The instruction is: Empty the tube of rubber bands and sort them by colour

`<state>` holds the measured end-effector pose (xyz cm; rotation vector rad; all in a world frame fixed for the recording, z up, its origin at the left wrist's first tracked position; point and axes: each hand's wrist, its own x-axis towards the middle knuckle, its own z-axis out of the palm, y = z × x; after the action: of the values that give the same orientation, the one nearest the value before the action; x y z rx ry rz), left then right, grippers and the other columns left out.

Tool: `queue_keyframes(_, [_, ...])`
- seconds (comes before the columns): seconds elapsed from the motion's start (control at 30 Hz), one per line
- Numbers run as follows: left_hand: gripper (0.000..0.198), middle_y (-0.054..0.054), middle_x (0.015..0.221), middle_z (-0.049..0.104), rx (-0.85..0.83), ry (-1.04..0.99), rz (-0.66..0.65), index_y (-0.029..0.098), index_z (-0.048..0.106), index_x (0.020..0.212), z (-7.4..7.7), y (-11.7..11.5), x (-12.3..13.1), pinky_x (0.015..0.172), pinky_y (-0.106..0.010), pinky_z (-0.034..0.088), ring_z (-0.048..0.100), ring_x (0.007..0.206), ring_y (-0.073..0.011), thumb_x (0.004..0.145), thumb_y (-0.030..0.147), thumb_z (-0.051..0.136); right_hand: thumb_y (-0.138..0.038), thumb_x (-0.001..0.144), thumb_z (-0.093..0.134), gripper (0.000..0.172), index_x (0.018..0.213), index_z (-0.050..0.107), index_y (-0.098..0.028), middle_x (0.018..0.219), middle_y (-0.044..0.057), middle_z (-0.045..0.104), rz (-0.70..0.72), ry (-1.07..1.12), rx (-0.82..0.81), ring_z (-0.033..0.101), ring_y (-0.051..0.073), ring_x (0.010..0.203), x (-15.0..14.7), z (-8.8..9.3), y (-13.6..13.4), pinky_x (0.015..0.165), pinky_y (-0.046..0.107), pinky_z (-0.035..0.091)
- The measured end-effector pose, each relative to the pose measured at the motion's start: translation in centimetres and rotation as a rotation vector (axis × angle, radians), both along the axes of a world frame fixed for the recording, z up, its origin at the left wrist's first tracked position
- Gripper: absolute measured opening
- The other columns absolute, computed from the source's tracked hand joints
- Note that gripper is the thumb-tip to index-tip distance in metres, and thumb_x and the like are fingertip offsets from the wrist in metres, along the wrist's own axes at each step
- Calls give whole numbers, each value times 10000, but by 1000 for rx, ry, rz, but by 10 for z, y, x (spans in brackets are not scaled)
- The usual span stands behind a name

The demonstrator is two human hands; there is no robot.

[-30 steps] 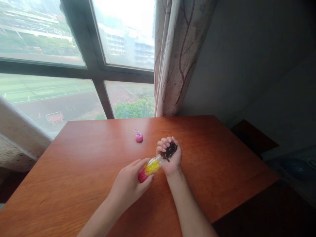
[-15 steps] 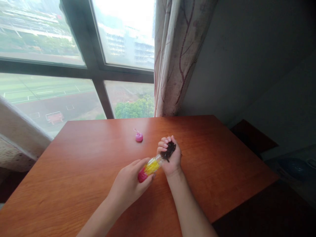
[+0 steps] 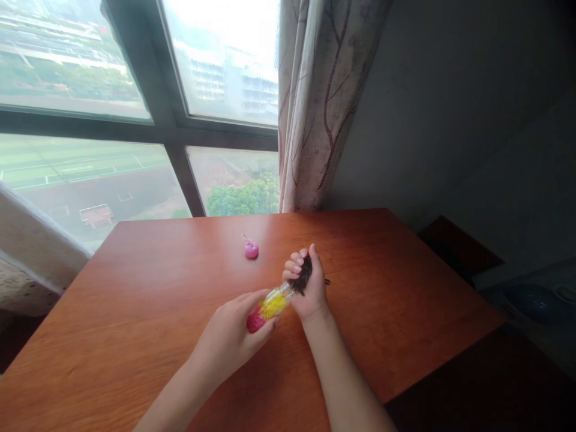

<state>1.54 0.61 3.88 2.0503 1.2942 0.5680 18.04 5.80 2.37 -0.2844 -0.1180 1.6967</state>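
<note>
My left hand (image 3: 238, 327) is closed around a small clear bottle (image 3: 271, 305), tilted with its mouth up and to the right. Pink material fills its bottom, with yellow material above. In the cupped palm of my right hand (image 3: 312, 288) lies a heap of dark, dry shreds (image 3: 301, 276) that look like tea leaves. The fingers of that hand curl over the heap, and the bottle's mouth meets its lower edge. Beyond the hands, a pink round cap (image 3: 251, 250) with a looped cord rests on the table.
The brown wooden table (image 3: 135, 312) runs up to a large window (image 3: 171, 129). A patterned curtain (image 3: 310, 120) hangs at the window's right side. A few dark bits (image 3: 328, 281) show just right of my right hand.
My right hand has curled further round the dark shreds and turned more on its side, narrowing the heap. The bottle stays at the palm; the whole view has shifted slightly.
</note>
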Motion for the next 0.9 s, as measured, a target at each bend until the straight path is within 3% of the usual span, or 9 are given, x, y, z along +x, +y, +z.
queue_keyframes(0.23, [325,-39,1067,733,-11,-13,-2,234,653,1152,0,0,0,833,-281,472,675,936,-224,841,290,575,-331,748,796,342,682,496,-183,583,-91,479,-31,-181,24,442,28,475,-7,2,-2,420,109,352])
queue_keyframes(0.43, [333,-40,1067,730,1,-17,1,238,650,1156,2,-1,0,830,-276,465,671,942,-222,835,277,575,-408,744,800,308,775,604,-172,595,-76,533,-85,-325,1,458,29,463,-11,-1,-1,385,107,306])
queue_keyframes(0.67, [264,-28,993,738,-26,-14,-50,222,668,1072,5,1,-2,778,-260,458,669,874,-212,832,282,574,-398,718,831,326,737,600,-169,515,-119,407,-64,-272,31,290,4,385,-9,0,-1,353,110,214])
queue_keyframes(0.9, [336,-8,987,742,-14,-16,-115,245,672,1134,6,3,-10,771,-255,452,666,862,-200,806,238,602,-493,710,811,426,662,530,-175,511,-114,364,39,-413,55,265,15,397,-11,-1,-3,373,131,194])
